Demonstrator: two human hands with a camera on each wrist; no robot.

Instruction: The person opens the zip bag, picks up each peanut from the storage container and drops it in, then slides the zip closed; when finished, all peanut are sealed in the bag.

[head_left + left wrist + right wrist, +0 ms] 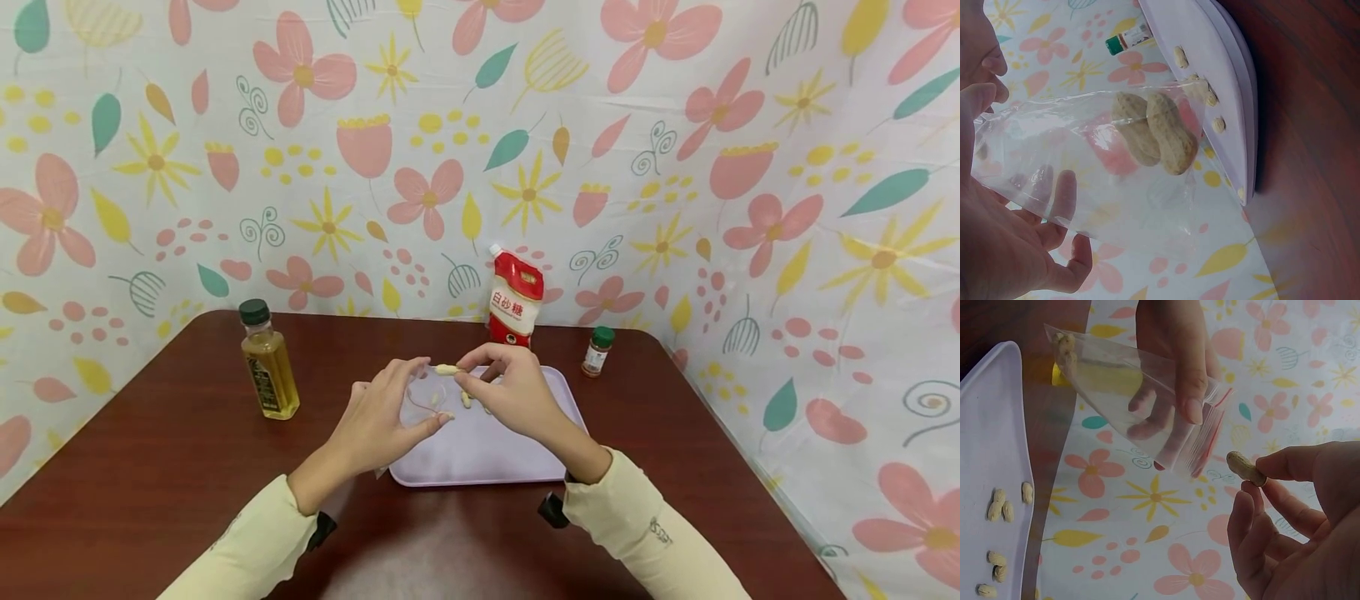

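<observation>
My left hand [371,425] holds a clear zip-lock bag [1107,381] near its mouth, thumb on one side and fingers on the other. A red strip runs along the bag's mouth, which faces my right hand. Two peanuts [1172,134] in their shells lie at the bottom of the bag. Between thumb and fingertips, my right hand [517,396] pinches another unshelled peanut [1244,469]. In the right wrist view this peanut is just outside the bag's mouth, apart from it. Below the hands, several loose peanuts [996,505] lie on a pale lilac tray [487,458].
The dark brown table [187,467] carries an oil bottle [270,362] with a dark green cap at the left. A red and white sugar pouch [515,300] stands behind the tray. At the right back is a small green-capped jar [597,353]. A flower-patterned curtain [427,108] surrounds the table.
</observation>
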